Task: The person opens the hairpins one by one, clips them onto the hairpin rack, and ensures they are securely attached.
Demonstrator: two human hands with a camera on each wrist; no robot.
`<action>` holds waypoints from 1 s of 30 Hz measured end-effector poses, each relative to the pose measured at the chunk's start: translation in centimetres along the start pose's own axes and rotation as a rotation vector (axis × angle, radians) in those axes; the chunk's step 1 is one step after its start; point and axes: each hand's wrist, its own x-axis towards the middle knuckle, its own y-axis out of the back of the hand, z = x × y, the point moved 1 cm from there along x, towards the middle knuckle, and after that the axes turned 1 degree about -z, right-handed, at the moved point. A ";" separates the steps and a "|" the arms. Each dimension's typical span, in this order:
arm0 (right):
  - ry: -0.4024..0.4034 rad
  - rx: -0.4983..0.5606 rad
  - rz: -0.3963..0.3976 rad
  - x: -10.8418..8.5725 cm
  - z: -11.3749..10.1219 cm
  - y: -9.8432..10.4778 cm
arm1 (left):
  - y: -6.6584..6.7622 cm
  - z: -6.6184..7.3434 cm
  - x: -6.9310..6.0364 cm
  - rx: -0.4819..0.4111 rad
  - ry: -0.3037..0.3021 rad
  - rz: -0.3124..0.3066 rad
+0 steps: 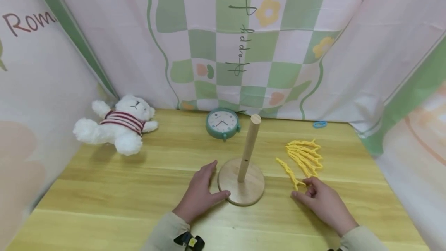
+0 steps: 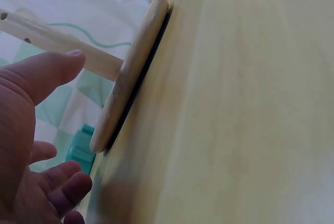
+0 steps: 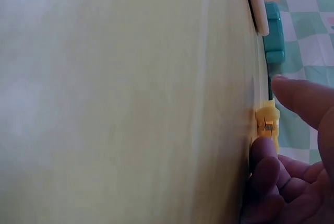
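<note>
A wooden stand (image 1: pixel 248 150), a round base with an upright dowel that has a small hole in its side, stands on the table. Beside the base's left edge is my left hand (image 1: pixel 200 195), thumb and fingers spread apart; in the left wrist view the thumb is clear of the dowel (image 2: pixel 99 59). To the right lie several yellow branch-shaped pieces (image 1: pixel 306 156). One of them, a separate yellow piece (image 1: pixel 288 171), has its near end by the fingertips of my right hand (image 1: pixel 324 202). In the right wrist view the thumb is apart from the yellow piece (image 3: pixel 268 122) and the other fingers are bent beside it.
Behind the stand lies a green round clock (image 1: pixel 223 123). A white plush toy (image 1: pixel 123 123) in a striped shirt lies at the back left. A small blue ring-shaped item (image 1: pixel 319 124) is near the back right edge. Patterned curtains (image 1: pixel 240 49) enclose the wooden table (image 1: pixel 139 196).
</note>
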 end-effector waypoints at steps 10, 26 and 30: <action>-0.006 -0.057 -0.017 0.3 -0.4 0.0 | -0.7 0.6 0.6 0.046 0.033 -0.036; -0.006 -0.031 0.043 0.6 0.7 0.5 | -0.9 1.0 0.9 0.118 0.011 -0.015; -0.036 0.046 0.058 0.3 1.1 0.4 | -1.0 0.9 0.6 0.131 -0.010 -0.006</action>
